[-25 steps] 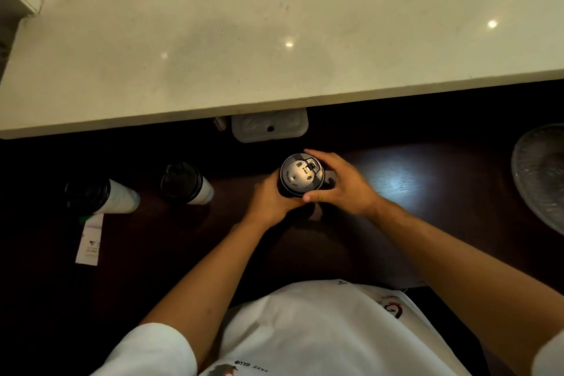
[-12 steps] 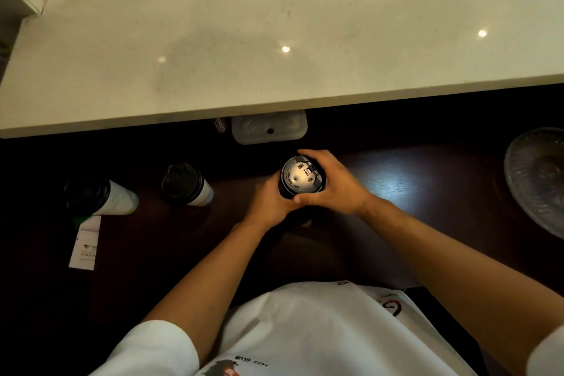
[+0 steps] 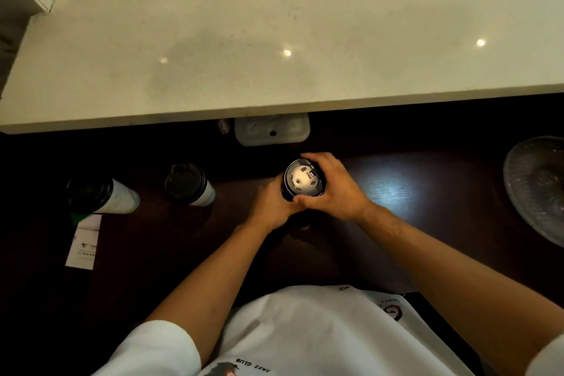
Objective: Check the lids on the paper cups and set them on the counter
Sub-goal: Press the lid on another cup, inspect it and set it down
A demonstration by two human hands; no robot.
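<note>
- Two lidded cups (image 3: 100, 195) (image 3: 189, 185) stand on the dark lower surface (image 3: 427, 180), untouched.
- I see my left hand (image 3: 268, 207) wrapped around the centre cup's body.
- My right hand (image 3: 334, 189) has its fingers curled closed over that cup's lid (image 3: 302, 181), pressing the rim.
- Step: lid check. Next: lift upright onto the pale counter (image 3: 274, 49).

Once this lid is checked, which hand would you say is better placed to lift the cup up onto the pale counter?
Probably the left hand: it wraps the body of the black-lidded paper cup, while the right hand only pinches the lid rim, so a lift from there might pull the lid off.
</note>
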